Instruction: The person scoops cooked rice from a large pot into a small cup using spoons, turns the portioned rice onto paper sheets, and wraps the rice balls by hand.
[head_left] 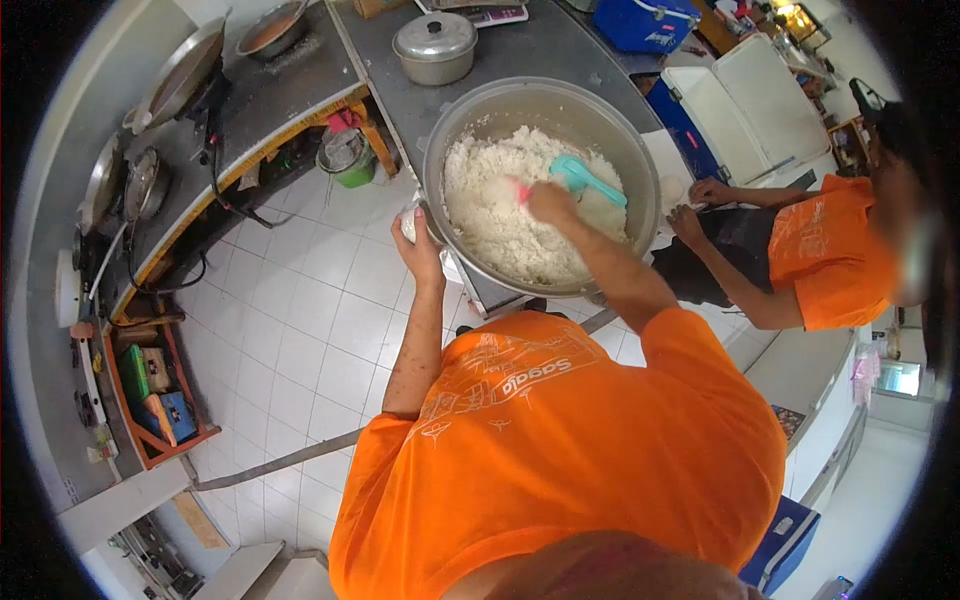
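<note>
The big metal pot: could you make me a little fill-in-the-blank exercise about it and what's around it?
1. The turquoise spoon lies on white ____ inside the large metal pot.
2. The hand gripping the pink utensil is the person's own ____ hand.
3. The smaller pot nearby is covered with a ____.
4. The co-worker's shirt is coloured ____.

Missing words: rice; right; lid; orange.

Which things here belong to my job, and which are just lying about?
Likely job: rice, big pot, turquoise scoop, pink utensil in your right hand, white item in your left hand.

Likely lying about: lidded pot, green bucket, far blue cooler.
</note>
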